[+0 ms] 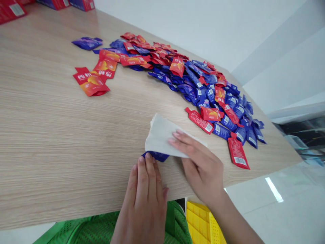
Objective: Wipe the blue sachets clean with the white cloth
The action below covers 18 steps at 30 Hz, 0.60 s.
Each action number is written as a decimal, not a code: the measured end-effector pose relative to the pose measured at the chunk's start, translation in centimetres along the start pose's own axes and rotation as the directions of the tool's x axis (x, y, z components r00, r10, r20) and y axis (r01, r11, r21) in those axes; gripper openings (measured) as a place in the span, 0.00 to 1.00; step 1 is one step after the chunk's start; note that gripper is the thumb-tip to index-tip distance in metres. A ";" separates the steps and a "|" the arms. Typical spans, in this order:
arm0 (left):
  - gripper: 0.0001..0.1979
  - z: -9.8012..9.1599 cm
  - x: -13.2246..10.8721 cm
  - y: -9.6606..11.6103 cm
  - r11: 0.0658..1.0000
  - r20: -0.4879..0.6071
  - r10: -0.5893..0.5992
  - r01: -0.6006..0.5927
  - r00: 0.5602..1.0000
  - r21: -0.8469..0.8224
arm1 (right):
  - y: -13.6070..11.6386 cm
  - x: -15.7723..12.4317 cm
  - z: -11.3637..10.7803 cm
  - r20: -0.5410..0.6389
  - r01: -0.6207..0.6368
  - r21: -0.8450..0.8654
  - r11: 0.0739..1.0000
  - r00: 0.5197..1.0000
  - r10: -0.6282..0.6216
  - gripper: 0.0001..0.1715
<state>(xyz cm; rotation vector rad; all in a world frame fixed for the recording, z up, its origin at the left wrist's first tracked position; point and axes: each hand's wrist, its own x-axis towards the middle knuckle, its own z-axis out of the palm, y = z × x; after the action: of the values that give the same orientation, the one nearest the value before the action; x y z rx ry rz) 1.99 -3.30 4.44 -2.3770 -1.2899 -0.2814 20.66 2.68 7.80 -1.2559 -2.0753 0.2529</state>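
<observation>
My right hand (200, 164) is closed on a folded white cloth (162, 134), fingers on top and thumb lower down by its near edge. The cloth lies over most of a blue pouch (159, 156), and only the pouch's near edge shows. With outstretched fingers close together, my left hand (147, 189) lies flat, its fingertips touching that edge. To the right of the cloth is a red pouch with a narrow spout end (199, 120), apart from both hands.
A long heap of blue and red pouches (188, 84) runs along the table's far side. Two red-orange pouches (91, 82) lie at the left. Boxes (54, 2) stand at the back left. Below the table's near edge are green mesh fabric (86, 228) and a yellow crate (199, 223).
</observation>
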 end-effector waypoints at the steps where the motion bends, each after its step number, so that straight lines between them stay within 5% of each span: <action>1: 0.31 0.0 0.0 -0.1 1.000 0.005 0.015 -0.015 1.000 0.008 | -0.7 -0.1 0.3 0.046 0.061 0.004 0.998 0.997 -0.061 0.28; 5: 0.31 -0.2 0.0 0.0 1.000 0.035 0.005 -0.005 0.999 -0.009 | 0.3 0.4 0.9 0.111 0.059 -0.030 0.998 0.992 -0.056 0.28; 9: 0.31 -0.1 0.0 0.4 0.996 0.025 -0.064 0.066 0.998 -0.056 | 3.8 1.1 0.1 -0.012 -0.173 -0.114 0.978 0.985 0.173 0.26; 12: 0.30 0.1 0.0 0.3 0.999 0.008 -0.042 0.043 0.999 -0.030 | 3.7 0.8 -0.4 -0.125 -0.229 -0.089 0.969 0.968 0.217 0.24; 15: 0.29 0.2 0.2 0.0 1.000 -0.001 0.011 -0.011 1.000 0.019 | 0.9 0.0 -0.1 -0.102 -0.086 -0.032 0.996 0.991 0.082 0.29; 18: 0.28 0.0 0.2 -0.1 0.999 0.024 0.037 -0.037 0.999 0.021 | -1.3 -0.4 0.6 0.089 0.139 -0.006 0.990 0.986 -0.138 0.30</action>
<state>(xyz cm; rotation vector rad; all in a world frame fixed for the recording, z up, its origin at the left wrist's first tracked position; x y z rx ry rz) 2.01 -3.10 4.55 -2.3906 -1.2517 -0.2279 19.42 1.77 7.80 -1.1191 -2.2321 0.2364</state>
